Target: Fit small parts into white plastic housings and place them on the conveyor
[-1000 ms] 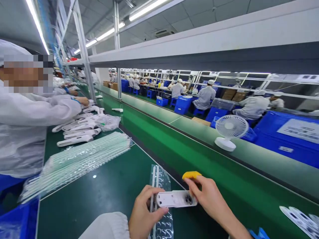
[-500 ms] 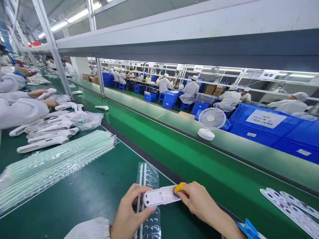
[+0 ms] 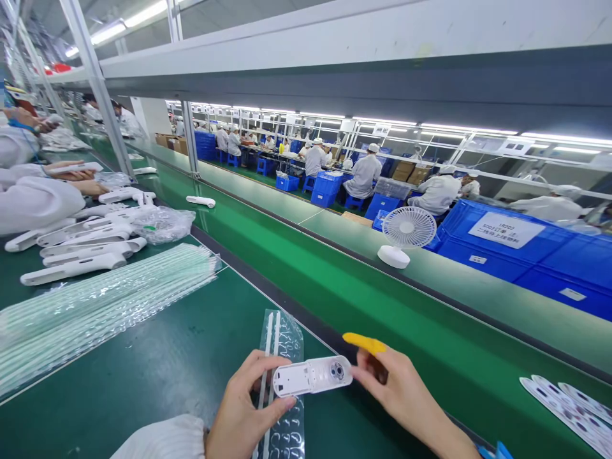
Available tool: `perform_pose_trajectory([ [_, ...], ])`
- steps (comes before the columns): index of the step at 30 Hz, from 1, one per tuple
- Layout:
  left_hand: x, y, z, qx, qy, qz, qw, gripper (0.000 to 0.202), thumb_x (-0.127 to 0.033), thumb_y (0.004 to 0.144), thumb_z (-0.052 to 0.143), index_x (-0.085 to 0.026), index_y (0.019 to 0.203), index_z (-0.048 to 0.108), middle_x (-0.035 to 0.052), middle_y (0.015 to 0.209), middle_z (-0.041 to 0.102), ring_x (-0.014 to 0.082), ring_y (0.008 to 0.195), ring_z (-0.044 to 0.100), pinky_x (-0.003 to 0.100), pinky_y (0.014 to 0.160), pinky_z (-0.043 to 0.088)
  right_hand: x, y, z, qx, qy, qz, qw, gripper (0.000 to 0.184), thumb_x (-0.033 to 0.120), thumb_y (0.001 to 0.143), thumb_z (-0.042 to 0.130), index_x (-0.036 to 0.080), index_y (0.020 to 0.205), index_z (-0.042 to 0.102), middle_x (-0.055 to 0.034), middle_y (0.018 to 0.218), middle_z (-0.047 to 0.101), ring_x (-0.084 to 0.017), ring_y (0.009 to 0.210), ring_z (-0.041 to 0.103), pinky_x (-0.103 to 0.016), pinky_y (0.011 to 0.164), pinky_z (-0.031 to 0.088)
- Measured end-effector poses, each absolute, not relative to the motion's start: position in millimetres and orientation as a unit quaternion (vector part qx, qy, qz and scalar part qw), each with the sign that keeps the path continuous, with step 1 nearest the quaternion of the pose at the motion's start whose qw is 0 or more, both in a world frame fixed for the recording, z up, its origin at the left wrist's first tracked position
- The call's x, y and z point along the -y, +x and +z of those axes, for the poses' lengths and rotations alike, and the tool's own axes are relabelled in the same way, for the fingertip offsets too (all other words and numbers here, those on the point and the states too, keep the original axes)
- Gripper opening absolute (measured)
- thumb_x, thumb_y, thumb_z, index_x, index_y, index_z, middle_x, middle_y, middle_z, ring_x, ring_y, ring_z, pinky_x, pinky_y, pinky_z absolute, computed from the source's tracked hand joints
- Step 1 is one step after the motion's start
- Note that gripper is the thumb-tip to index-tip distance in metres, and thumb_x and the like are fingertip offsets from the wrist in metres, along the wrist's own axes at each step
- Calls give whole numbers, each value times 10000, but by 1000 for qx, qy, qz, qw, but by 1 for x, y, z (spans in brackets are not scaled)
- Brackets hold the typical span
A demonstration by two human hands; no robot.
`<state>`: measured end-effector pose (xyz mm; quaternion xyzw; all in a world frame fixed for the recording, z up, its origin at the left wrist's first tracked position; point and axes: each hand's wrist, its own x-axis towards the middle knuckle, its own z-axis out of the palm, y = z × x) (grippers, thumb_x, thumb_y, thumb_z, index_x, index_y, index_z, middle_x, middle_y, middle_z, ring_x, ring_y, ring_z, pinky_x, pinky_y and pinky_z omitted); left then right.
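Strip lights (image 3: 148, 13), blue stools (image 3: 262, 166)

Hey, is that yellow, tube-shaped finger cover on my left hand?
No, the yellow finger cover is on the right hand, while the bare left hand grips one end of an oblong white plastic casing.

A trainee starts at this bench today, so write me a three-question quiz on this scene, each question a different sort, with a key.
1. True or false: the left hand holds the white casing at one end.
2. The finger cover on the right hand is: A blue, B yellow, C green.
3. Fill in: across the green belt stands a white ____.

Key: 1 true; 2 B; 3 fan.
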<state>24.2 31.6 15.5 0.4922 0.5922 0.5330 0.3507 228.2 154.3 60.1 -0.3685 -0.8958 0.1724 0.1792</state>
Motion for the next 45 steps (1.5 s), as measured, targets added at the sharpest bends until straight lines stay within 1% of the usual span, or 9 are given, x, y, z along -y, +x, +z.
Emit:
perform_pose_trajectory([
  [4,-32,26,16,-593,482,541,352,251,-237,681,622,-238,931,648,27,901,539,212,824,546,276,662,420,-153,231,37,904,-313,215,198,413,285,718,627,242,1118,537,-56,1188,565,-220,1098,507,-374,936,404],
  [10,-33,28,19,-599,454,553,359,287,-265,644,622,-229,924,670,34,897,538,220,816,552,280,645,432,-148,224,20,875,-336,252,241,292,301,776,542,232,1059,560,-44,1101,629,-214,1036,563,-379,923,421],
  [14,-34,25,15,-603,438,562,358,412,-234,682,610,-274,1092,592,26,992,557,214,882,558,290,745,445,-157,226,25,844,-375,271,272,290,347,741,525,230,995,600,-42,1075,645,-234,1017,577,-370,917,426],
  [18,-34,22,11,-611,408,575,361,423,-272,733,583,-274,1155,556,28,967,599,223,908,567,297,772,450,-191,237,23,783,-489,174,343,388,475,661,495,204,906,626,-88,963,678,-292,919,611,-422,817,474],
  [24,-36,21,8,-608,382,589,370,422,-310,770,546,-243,1186,541,50,959,641,232,914,578,289,751,474,-231,251,15,765,-555,108,310,485,541,632,416,164,847,633,-150,805,681,-346,732,628,-482,668,484],
  [31,-38,22,4,-589,371,604,387,478,-325,791,525,-194,1249,485,73,930,640,242,928,569,291,738,477,-205,238,17,759,-477,-6,443,476,576,676,426,183,864,617,-161,923,644,-382,909,569,-529,756,449],
  [34,-38,23,5,-585,371,609,386,490,-314,781,541,-183,1250,483,64,895,644,237,930,564,286,750,467,-174,214,10,767,-425,163,453,387,547,711,465,215,808,639,-96,836,671,-277,766,631,-392,726,507],
  [38,-36,24,10,-577,377,613,387,512,-337,779,549,-183,1259,464,49,897,639,209,891,566,264,747,453,-136,177,5,761,-393,409,315,369,534,726,487,219,804,663,-66,840,691,-233,798,638,-310,733,501],
  [45,-34,25,19,-566,350,627,404,724,-505,706,586,-149,1305,389,41,836,626,199,773,564,268,663,442,-119,156,13,731,-373,494,287,329,505,746,490,201,645,568,-61,704,657,-216,714,604,-332,726,434],
])
